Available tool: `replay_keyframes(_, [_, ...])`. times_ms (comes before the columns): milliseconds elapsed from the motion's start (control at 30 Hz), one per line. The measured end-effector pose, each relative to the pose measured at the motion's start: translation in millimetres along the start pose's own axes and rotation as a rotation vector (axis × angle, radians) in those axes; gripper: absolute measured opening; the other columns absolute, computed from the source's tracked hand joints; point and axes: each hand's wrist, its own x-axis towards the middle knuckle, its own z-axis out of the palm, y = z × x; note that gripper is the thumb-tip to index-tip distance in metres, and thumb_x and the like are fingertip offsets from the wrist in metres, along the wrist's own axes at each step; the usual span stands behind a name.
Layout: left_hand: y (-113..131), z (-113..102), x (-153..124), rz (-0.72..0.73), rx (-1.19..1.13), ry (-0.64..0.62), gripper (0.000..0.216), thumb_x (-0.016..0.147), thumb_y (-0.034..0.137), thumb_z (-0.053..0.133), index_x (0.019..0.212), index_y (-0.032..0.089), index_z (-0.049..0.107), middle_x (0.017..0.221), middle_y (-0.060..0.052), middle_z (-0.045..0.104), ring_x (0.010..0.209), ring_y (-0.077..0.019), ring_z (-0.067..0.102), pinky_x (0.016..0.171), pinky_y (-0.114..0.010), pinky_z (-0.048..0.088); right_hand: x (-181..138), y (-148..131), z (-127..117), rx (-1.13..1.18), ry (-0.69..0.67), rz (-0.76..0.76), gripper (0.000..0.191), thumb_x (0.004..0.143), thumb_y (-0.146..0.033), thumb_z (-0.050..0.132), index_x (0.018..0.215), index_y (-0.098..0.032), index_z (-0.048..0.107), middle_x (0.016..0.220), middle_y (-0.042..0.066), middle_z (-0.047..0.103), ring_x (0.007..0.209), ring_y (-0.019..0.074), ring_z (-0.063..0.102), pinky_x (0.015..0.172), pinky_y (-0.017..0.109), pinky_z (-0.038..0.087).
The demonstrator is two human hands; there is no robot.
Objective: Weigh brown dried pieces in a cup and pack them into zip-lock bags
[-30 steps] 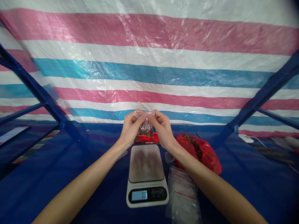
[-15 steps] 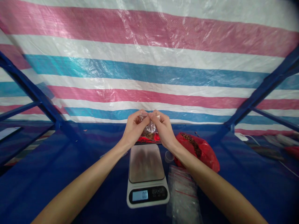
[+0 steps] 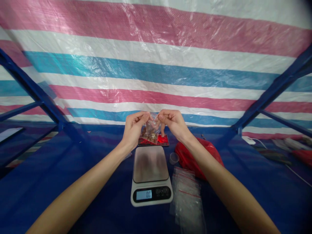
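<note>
A small clear plastic bag (image 3: 151,127) with brown bits inside hangs between my two hands above the far end of a digital scale (image 3: 150,175). My left hand (image 3: 133,128) pinches the bag's top left corner. My right hand (image 3: 173,123) pinches its top right corner. The scale's steel plate is bare and its display reads 0.0. Behind the bag lies a flat red and dark item (image 3: 154,140) on the table.
A red plastic bag (image 3: 195,155) holding brown material sits right of the scale, with a small clear cup (image 3: 174,158) beside it. A stack of clear zip bags (image 3: 188,195) lies at front right. Blue frame bars (image 3: 36,94) and a striped tarp (image 3: 156,65) enclose the blue table.
My hands drew slightly apart along the bag's top edge, after meeting at its middle. The view shifted down a little.
</note>
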Motion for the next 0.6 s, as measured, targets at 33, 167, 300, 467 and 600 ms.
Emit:
replay_keyframes(33, [0.7,-1.4,-2.2,-0.039,-0.016,0.005,0.038,0.086,0.051,0.08,0.07,0.017,0.076,0.067,-0.004,0.073,0.061,-0.015,0.064,0.062,-0.026,0.049,0.3,0.5,-0.3,-0.021,-0.028,0.017,0.048,0.089,-0.064,0.076,0.077,-0.019,0.066,0.065,0.0,0.071,0.038,0.0134,0.063,0.04,0.025,0.038])
replay_keyframes(167, [5.3,-23.6,-11.4,-0.215,-0.03,0.013,0.043,0.08,0.056,0.082,0.075,0.014,0.078,0.064,-0.008,0.076,0.054,-0.0165,0.065,0.055,-0.026,0.049,1.1,-3.8,-4.4,-0.071,-0.133,0.082,0.044,0.093,-0.06,0.073,0.085,-0.017,0.069,0.067,0.004,0.077,0.045,0.016,0.069,0.044,0.025,0.048])
replay_keyframes(300, [6.0,-82.1,-26.4,-0.389,0.176,0.096,0.052,0.072,0.058,0.088,0.097,0.013,0.079,0.071,-0.008,0.078,0.049,-0.0177,0.066,0.044,-0.024,0.044,-4.3,-31.8,-14.5,-0.11,-0.004,-0.038,0.036,0.098,-0.049,0.071,0.112,-0.016,0.074,0.069,0.003,0.079,0.053,0.0167,0.073,0.053,0.027,0.057])
replay_keyframes(467, [-19.2,-153.0,-49.2,-0.242,0.648,0.087,0.059,0.081,0.062,0.075,0.12,0.018,0.07,0.075,-0.003,0.076,0.057,-0.0202,0.071,0.055,-0.031,0.057,-12.1,-66.2,-17.4,-0.156,0.283,-0.286,0.024,0.103,-0.043,0.068,0.112,-0.023,0.076,0.061,-0.004,0.071,0.043,0.0122,0.062,0.043,0.024,0.048])
replay_keyframes(600, [-32.9,-164.4,-53.1,-0.173,0.781,0.015,0.052,0.075,0.053,0.081,0.114,0.02,0.072,0.085,-0.004,0.074,0.081,-0.0262,0.077,0.076,-0.041,0.065,-14.3,-79.4,-12.8,-0.17,0.408,-0.372,0.015,0.102,-0.036,0.07,0.107,-0.024,0.076,0.058,-0.005,0.065,0.042,0.0124,0.057,0.042,0.025,0.044])
